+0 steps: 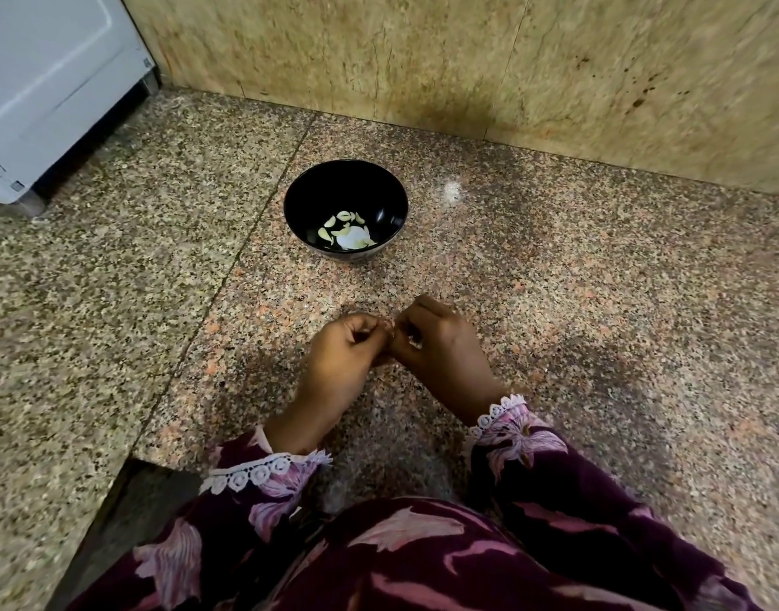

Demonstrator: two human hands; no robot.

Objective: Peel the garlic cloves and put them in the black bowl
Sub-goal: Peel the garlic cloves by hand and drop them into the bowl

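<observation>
Both hands' fingers (381,330) pinch together on something hidden, likely a clove; it could slip before reaching the bowl (299,187) beyond.

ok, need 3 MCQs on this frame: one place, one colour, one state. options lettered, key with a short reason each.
1. Where is the black bowl relative to the hands?
A. Beyond them, nearer the wall
B. Left of them, by the white appliance
C. Between the hands and the person

2. What colour is the counter?
A. Plain white
B. Speckled pink-grey
C. Solid black

3. What are the left hand and right hand doing?
A. Lying flat, apart
B. Gripping the bowl
C. Meeting, fingers curled round something small

Key: A, the bowl sits past the fingertips; B, granite speckle; C, fingertips meet, item mostly hidden.
</observation>
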